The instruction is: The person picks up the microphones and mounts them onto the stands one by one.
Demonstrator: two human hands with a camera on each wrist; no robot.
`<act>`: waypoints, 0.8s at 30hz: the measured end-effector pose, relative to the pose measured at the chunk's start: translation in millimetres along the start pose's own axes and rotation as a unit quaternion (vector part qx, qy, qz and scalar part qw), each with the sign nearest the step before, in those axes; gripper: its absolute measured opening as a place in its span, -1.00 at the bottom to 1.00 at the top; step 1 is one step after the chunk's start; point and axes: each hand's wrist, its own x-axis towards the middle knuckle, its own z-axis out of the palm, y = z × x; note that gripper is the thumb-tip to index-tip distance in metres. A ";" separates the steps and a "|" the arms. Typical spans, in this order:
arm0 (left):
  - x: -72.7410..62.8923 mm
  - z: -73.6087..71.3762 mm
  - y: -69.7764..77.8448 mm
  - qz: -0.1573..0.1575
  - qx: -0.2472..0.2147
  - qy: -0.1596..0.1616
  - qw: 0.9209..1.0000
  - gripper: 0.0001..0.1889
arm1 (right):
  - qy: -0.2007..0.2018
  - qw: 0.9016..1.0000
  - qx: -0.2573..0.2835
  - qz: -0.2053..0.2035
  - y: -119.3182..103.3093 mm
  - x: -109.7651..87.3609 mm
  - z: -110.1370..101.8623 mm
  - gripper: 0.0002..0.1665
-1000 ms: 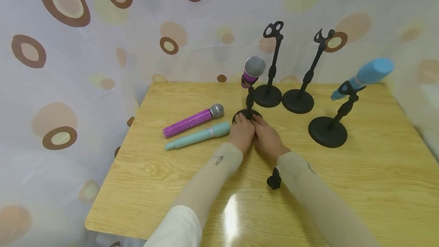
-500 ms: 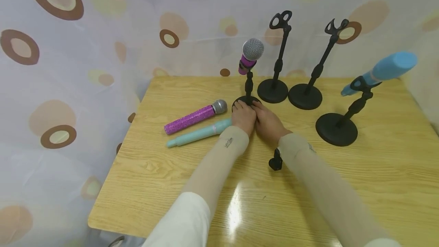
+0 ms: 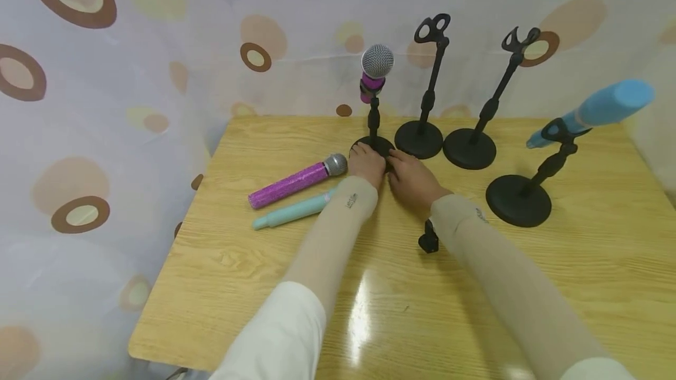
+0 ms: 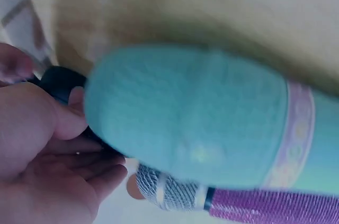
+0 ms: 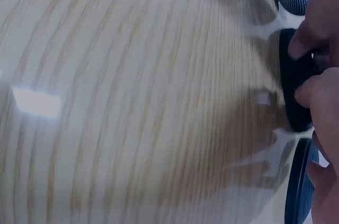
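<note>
Left hand and right hand, ours: on the wooden table, toward its far edge, we are pinching one black stand by its round base, one silver-headed purple microphone resting aslant in its clip.

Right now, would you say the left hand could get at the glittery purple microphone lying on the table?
Probably yes: in the head view nothing stands between the left hand and the glittery purple microphone, whose silver head is near. The hand must likely release the black stand base first.
</note>
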 end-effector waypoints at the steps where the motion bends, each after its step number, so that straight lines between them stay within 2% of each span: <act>1: 3.1 -1.2 -2.8 0.001 0.000 -0.001 1.000 -0.46 | 0.007 1.000 -0.004 0.003 2.0 -0.4 -1.9 -0.49; 5: 12.0 -3.2 -11.6 0.000 0.000 -0.007 1.000 -0.44 | 0.035 0.999 -0.025 0.023 14.2 -5.5 -7.4 -0.52; 7: 12.3 -3.9 -12.4 -0.001 0.015 -0.009 1.000 -0.46 | 0.049 0.998 -0.036 0.033 23.1 -9.3 -9.9 -0.53; 10: 7.6 -4.5 -8.1 -0.013 0.069 -0.013 0.997 -0.46 | 0.060 0.995 -0.054 0.054 37.3 -15.3 -12.0 -0.50; 12: 2.8 -3.7 -1.8 -0.021 0.122 -0.006 0.992 -0.44 | 0.059 0.994 -0.058 0.067 45.5 -18.4 -10.6 -0.46; 14: -1.8 -4.9 7.4 -0.025 0.151 0.022 0.988 -0.44 | 0.045 0.994 -0.061 0.080 52.6 -20.6 -8.5 -0.41; 16: -4.3 -6.3 18.6 -0.006 0.140 0.072 0.988 -0.51 | 0.025 0.993 -0.069 0.092 57.5 -21.3 -6.2 -0.35; 19: -5.6 -7.7 35.8 0.060 0.076 0.133 0.986 -0.61 | -0.005 0.991 -0.085 0.100 56.9 -21.0 -5.5 -0.27; 21: -3.7 -6.0 45.7 0.105 0.043 0.145 0.983 -0.59 | -0.016 0.990 -0.102 0.100 53.4 -20.3 -7.8 -0.24; 24: 3.5 -1.1 56.8 0.124 0.020 0.125 0.984 -0.48 | -0.030 0.989 -0.115 0.093 47.7 -18.7 -13.8 -0.26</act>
